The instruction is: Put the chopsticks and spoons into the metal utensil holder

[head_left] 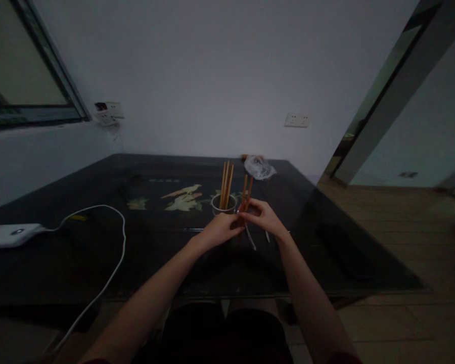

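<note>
Two brown chopsticks (244, 191) stand nearly upright between my hands, their upper ends pointing at the wall. My right hand (263, 215) pinches them from the right, fingers closed. From the left, my left hand (224, 228) has its fingers closed round their lower part, close to the right fingertips. Just behind my left hand is a round metal cup (214, 206), its lower part partly hidden, with several lighter chopsticks (226, 182) standing in it. A thin pale utensil (251, 238) lies below my hands, and another short pale piece (267, 236) lies right of it; their kinds are unclear.
The dark glossy table (144, 263) has a printed bird-and-flower picture (184, 198). A crumpled clear plastic bag (258, 168) lies at the back edge. On the left, a white power strip (13, 235) trails a white cable (124, 237). A dark flat object (343, 250) rests at the right.
</note>
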Action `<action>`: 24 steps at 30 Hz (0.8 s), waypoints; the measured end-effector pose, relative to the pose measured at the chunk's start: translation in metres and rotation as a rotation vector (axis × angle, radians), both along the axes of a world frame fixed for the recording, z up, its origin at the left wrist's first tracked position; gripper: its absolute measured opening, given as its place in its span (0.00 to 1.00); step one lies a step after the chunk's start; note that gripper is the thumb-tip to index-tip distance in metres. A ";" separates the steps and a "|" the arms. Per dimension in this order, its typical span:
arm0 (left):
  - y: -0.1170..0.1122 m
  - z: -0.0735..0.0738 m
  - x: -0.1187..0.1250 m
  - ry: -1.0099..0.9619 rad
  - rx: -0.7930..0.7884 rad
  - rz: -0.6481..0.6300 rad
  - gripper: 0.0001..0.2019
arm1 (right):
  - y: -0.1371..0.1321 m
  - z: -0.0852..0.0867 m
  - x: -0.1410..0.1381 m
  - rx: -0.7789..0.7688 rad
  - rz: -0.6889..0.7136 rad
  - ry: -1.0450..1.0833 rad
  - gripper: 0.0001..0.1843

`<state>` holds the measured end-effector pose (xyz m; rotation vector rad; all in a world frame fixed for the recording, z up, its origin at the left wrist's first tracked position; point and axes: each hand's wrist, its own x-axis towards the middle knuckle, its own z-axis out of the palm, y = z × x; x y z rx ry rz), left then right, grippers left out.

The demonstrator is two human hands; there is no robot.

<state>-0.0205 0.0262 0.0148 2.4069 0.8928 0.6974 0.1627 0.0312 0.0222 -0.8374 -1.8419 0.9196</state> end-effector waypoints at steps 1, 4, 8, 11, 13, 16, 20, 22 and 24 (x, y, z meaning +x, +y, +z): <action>0.000 0.000 0.000 0.004 0.002 0.001 0.09 | 0.000 0.000 0.000 0.002 -0.003 0.003 0.13; 0.000 0.000 0.000 0.017 0.005 -0.004 0.09 | -0.001 0.002 -0.001 0.000 -0.008 0.020 0.12; 0.000 0.000 0.000 0.010 0.023 -0.025 0.09 | -0.004 0.007 -0.003 -0.029 -0.013 0.047 0.13; 0.000 0.000 0.000 0.006 0.041 -0.045 0.09 | -0.007 0.011 -0.003 -0.036 -0.028 0.068 0.14; 0.000 0.000 -0.001 0.020 0.064 -0.037 0.09 | -0.008 0.012 -0.003 -0.036 -0.043 0.079 0.13; 0.001 0.000 -0.002 0.054 0.093 -0.022 0.08 | -0.008 0.011 -0.003 -0.032 -0.054 0.075 0.13; -0.001 0.001 -0.002 0.100 0.097 -0.025 0.09 | -0.007 0.011 -0.003 -0.027 -0.050 0.059 0.13; -0.004 0.005 -0.003 0.125 0.113 -0.003 0.09 | -0.006 0.011 -0.003 -0.028 -0.060 0.052 0.14; -0.007 0.010 -0.004 0.139 0.138 0.031 0.09 | -0.006 0.011 -0.002 -0.031 -0.063 0.050 0.15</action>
